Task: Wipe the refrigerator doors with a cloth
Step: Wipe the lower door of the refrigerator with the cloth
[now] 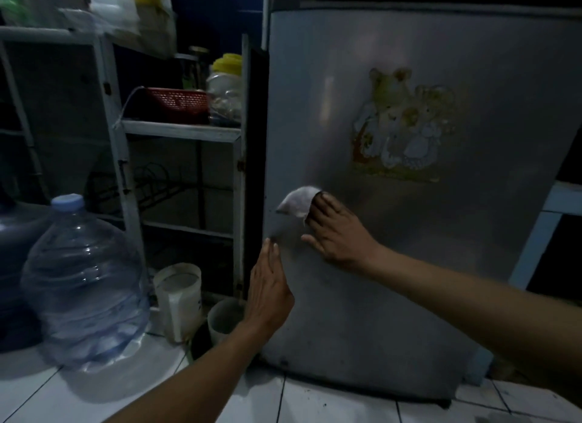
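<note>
The right hand (pixel 338 233) presses a cloth (pixel 297 201) flat-fingered against the fridge door (pixel 409 233), while the left hand (pixel 267 284), fingers straight, touches its edge.

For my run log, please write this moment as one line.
right hand: presses cloth on fridge door | left hand: flat at door edge

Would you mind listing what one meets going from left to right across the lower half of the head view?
Water jug → white container → left hand → cloth → right hand, pressing the cloth on the refrigerator door.
</note>
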